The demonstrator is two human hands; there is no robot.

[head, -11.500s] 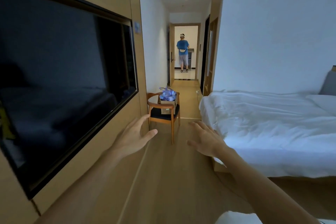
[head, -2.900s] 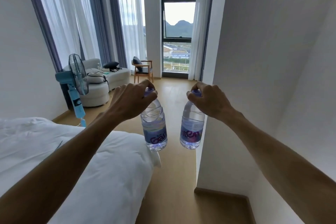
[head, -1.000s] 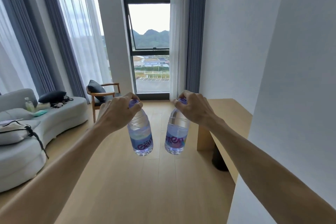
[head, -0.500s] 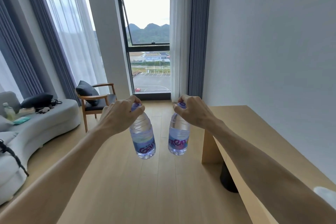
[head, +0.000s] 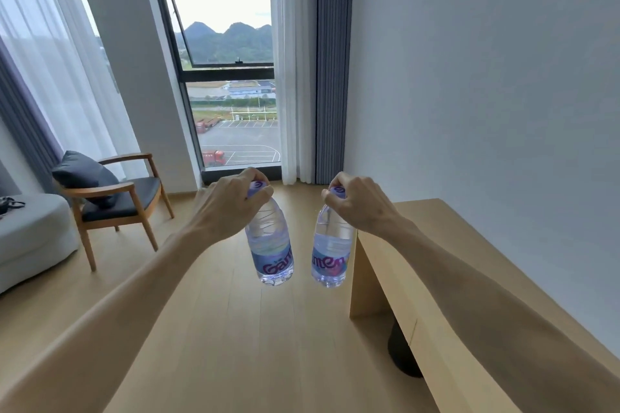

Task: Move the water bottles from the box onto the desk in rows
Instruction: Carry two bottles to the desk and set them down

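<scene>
My left hand grips the purple cap of a clear water bottle with a blue and purple label. It hangs upright over the wooden floor. My right hand pinches the cap of a second, matching water bottle, which hangs just left of the desk's end panel. The light wooden desk runs along the right wall, its top bare where it shows under my right forearm. The box is out of view.
A wooden armchair with dark cushions stands at the left by the window, and a grey sofa sits at the left edge. A dark round bin stands under the desk. Curtains and a tall window fill the far wall.
I have walked closer to the desk, which now fills more of the right side. Both hands still hold their bottles by the caps, a little nearer the desk's end.
</scene>
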